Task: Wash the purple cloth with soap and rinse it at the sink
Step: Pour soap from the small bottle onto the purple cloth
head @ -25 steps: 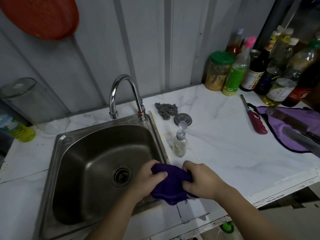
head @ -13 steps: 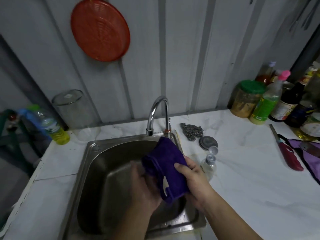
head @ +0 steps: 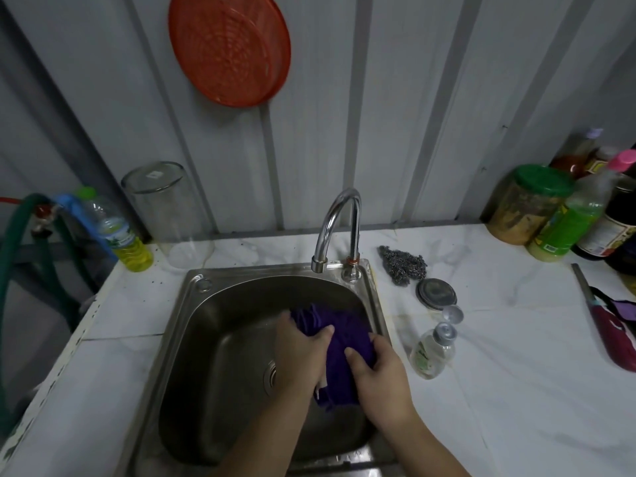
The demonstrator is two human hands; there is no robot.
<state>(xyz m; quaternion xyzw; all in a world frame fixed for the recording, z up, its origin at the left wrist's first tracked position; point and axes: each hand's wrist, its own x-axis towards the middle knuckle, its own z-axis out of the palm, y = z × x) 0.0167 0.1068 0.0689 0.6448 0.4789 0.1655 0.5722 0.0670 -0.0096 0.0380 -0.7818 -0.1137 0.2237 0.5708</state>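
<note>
Purple cloth (head: 339, 342): bunched, held inside the basin of the steel sink (head: 213, 373), toward its right wall, below and in front of the tap (head: 339, 222). Left hand (head: 301, 356): fingers curled over the upper left part of the cloth, gripping it. Right hand (head: 377, 376): thumb and fingers wrapped round the lower right part, gripping likewise. Tap: spout over the back of the basin; no stream of water can be made out. Small soap bottle (head: 432, 352): upright on the white marble worktop (head: 516, 390) just right of the sink, its flip cap open. Near it, a round metal strainer lid (head: 436, 293) and a wad of steel wool (head: 402, 265). Further right: a green-lidded jar (head: 526, 204), a green bottle with pink cap (head: 573, 215) and dark sauce bottles against the wall; a red-handled knife (head: 609, 332) at the edge. Left of the sink: an upturned clear glass (head: 168, 211) and a bottle of yellow liquid (head: 120, 235). On the wall, an orange round strainer (head: 229, 46). Step in hand, as judged: rubbing the cloth between both hands, whether soaped cannot be told. Next move calls for freeing one hand to open the tap, then bringing the cloth under the spout.
</note>
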